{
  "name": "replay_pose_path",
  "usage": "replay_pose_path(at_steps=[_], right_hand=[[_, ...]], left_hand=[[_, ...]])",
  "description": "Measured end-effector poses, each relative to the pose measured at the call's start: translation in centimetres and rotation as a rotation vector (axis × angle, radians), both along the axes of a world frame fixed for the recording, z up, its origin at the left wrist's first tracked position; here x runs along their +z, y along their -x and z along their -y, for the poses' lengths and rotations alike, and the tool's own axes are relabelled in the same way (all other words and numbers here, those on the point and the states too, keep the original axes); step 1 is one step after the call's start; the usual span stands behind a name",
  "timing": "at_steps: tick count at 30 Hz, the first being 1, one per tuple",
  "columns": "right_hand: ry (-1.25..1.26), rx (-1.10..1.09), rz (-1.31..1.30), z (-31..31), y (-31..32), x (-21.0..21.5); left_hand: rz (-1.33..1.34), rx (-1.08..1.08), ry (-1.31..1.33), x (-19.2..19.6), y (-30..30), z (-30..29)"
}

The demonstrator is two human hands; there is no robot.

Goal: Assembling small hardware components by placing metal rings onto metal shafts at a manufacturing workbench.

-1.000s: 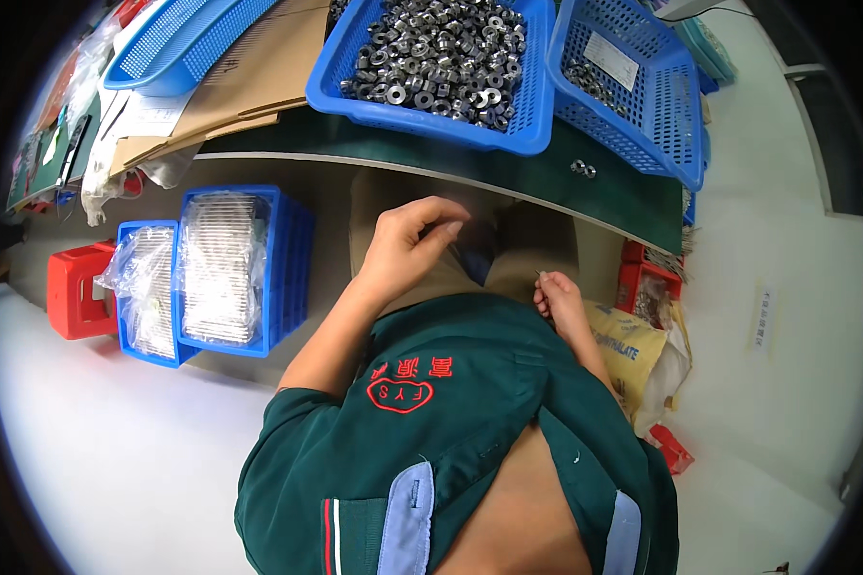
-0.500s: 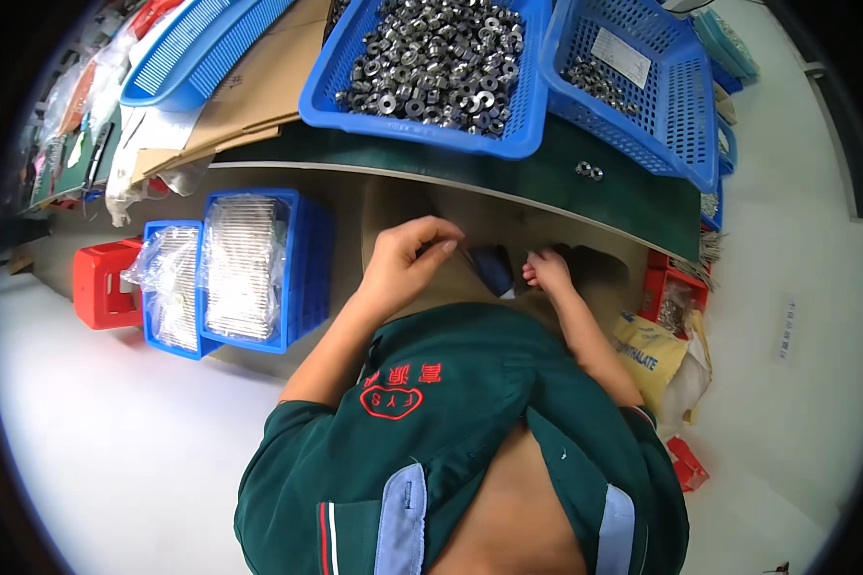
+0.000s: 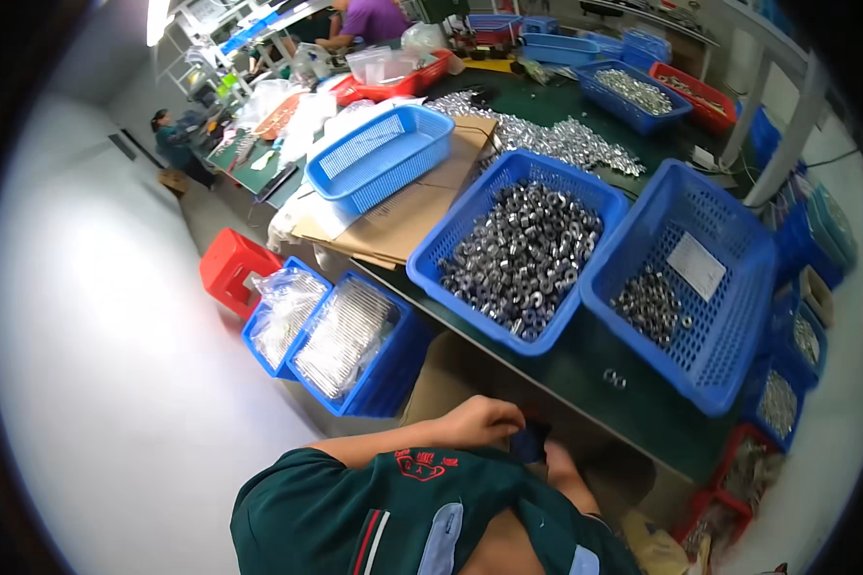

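My left hand (image 3: 484, 422) is over my lap, below the table's front edge, its fingers curled together; anything in them is hidden. Close by on its right, my right hand (image 3: 557, 464) is low against my body with fingers drawn in, and what it may hold is too small to make out. A dark blue thing of unclear kind (image 3: 529, 442) shows between the hands. Above them on the green table (image 3: 585, 388) stands a blue basket (image 3: 422, 257) full of metal rings. Right of it, another blue basket (image 3: 705, 331) holds fewer rings and a paper slip. Two loose rings (image 3: 615, 379) lie near the edge.
Blue crates (image 3: 393, 369) of bagged metal rods and a red stool (image 3: 232, 273) stand at left. Flat cardboard (image 3: 393, 225) bears a light-blue basket (image 3: 384, 158). Behind lies a heap of shiny parts (image 3: 575, 144). Bins (image 3: 777, 402) line the right. People are farther back.
My view has tilted up and turned, bringing more table and the room beyond into sight. My hands appear lower in the picture and closer together. The loose rings stay on the table.
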State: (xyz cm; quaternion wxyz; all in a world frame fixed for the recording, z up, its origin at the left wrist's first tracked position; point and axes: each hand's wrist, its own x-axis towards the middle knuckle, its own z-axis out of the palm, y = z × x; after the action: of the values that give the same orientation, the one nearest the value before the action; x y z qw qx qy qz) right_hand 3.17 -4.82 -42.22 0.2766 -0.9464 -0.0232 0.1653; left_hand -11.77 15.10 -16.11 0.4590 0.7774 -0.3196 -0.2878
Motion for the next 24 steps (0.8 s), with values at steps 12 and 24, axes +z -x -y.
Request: replay_pose_path(at_steps=[12, 24], right_hand=[[-0.334, -0.019, -0.064, 4.6, 0.7, -3.8], [-0.573, -0.171, -0.169, 4.3, 14.4, -5.9]], left_hand=[[-0.161, 0.164, -0.177, 0.1, -3.8, 4.0], [-0.002, 0.251, -0.472, -3.4, -2.2, 1.3]])
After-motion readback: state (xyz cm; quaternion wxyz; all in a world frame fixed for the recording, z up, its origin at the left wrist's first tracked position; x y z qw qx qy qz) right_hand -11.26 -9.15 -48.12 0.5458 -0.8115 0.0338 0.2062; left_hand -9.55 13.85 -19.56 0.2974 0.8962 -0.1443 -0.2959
